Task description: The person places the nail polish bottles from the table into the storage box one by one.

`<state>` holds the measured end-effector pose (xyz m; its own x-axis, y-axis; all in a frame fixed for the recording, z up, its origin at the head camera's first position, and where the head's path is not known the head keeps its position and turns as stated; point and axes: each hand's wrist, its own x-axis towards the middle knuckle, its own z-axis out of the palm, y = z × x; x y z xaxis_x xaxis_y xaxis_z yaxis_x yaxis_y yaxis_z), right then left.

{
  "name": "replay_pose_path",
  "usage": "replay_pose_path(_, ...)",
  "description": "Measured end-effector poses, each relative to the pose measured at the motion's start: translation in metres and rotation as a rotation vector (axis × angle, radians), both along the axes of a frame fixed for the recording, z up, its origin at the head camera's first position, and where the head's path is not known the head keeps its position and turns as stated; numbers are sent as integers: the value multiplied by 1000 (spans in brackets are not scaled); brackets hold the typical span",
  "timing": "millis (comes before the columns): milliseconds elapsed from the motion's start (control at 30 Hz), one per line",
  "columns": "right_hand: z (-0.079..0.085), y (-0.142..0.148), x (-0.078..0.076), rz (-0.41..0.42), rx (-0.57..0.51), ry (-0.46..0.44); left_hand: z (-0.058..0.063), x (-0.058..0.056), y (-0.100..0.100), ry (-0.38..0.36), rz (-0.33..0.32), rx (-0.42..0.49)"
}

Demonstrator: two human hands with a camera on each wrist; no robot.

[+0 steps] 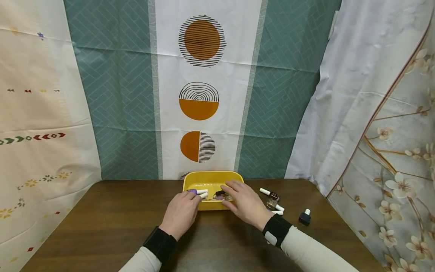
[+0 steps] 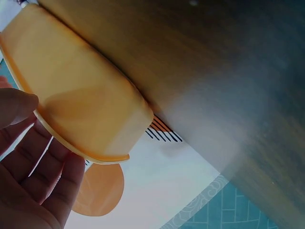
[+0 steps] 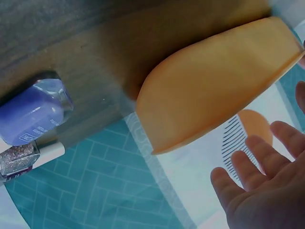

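A yellow plastic tub [image 1: 213, 206] stands at the table's back edge, with several nail polish bottles inside. My left hand [image 1: 181, 212] is at its front left corner. The left thumb lies over the rim from outside and the fingers reach behind it, their tips hidden. Beside those fingers, a purple nail polish bottle [image 1: 192, 191] and white caps [image 1: 202, 192] show in the tub. Over the tub's right part, my right hand [image 1: 247, 202] spreads its fingers apart and holds nothing visible. A dark cap [image 1: 220, 193] shows near its fingertips.
Right of the tub lie a dark nail polish bottle [image 1: 273, 195], a glittery bottle [image 1: 272, 204] and a purple bottle [image 3: 35, 112]. Farther right stands a navy bottle [image 1: 304, 218]. A patterned curtain [image 1: 204, 75] hangs behind the brown table [image 1: 136, 211].
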<state>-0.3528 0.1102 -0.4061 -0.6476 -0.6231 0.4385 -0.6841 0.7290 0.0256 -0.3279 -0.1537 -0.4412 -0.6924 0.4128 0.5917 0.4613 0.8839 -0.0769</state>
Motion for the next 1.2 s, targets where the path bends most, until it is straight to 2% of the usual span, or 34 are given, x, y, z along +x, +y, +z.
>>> replay_pose_path(200, -5, -1, 11, -11, 26, -29, -4, -2, -1, 48, -19, -7)
replay_pose_path(533, -7, 1, 22, 37, 29, 6, -3, -1, -1, 38, -8, -3)
replay_pose_path(933, -11, 15, 25, -2, 29, 17, -3, -1, -2, 47, -6, -12)
replay_pose_path(1200, -11, 27, 25, -31, 11, -28, -1, 0, 0, 23, 4, -14)
